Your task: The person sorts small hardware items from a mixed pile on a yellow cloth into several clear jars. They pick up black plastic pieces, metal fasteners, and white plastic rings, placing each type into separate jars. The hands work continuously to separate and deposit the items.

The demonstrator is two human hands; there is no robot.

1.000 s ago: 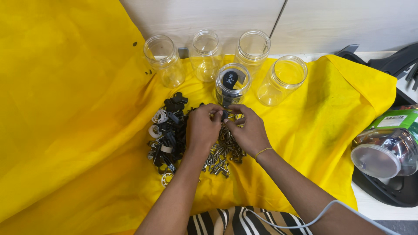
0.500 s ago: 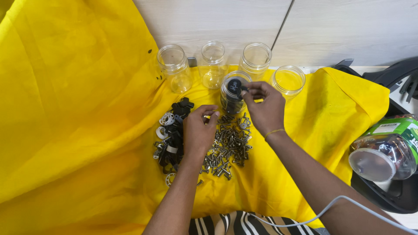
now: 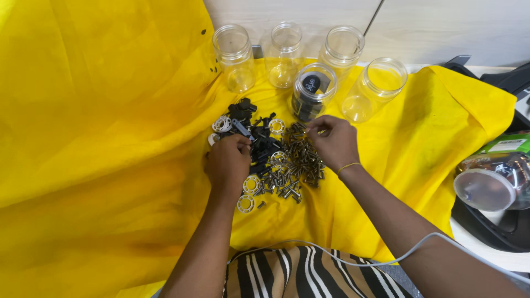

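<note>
Mixed hardware pile (image 3: 276, 163) lies on the yellow cloth (image 3: 110, 138), in the middle of the view just ahead of the person's striped lap: metal screws (image 3: 301, 163) heaped to the right, black plastic pieces (image 3: 259, 140) and white ring-shaped parts (image 3: 247, 203) to the left. Left hand (image 3: 227, 164) rests palm-down on the left edge of the pile, fingers curled around black pieces; whether it pinches one I cannot tell. Right hand (image 3: 332, 140) sits at the far right of the screws, thumb and fingertips pressed together, apparently on a small part, too small to confirm. Just beyond the pile stands the jar with dark contents (image 3: 312, 91), open-topped; four empty clear jars (image 3: 284, 52) stand around it near the wall. Risks, as judged: the cloth is rumpled and slopes toward the lap, so a nudged screw may roll into a fold or off the front edge. The jars are light and stand close together; a wrist passing over could tip one. A pinched screw may slip short of a jar mouth. The grey cable (image 3: 353, 259) crossing the lap could snag the right forearm.
</note>
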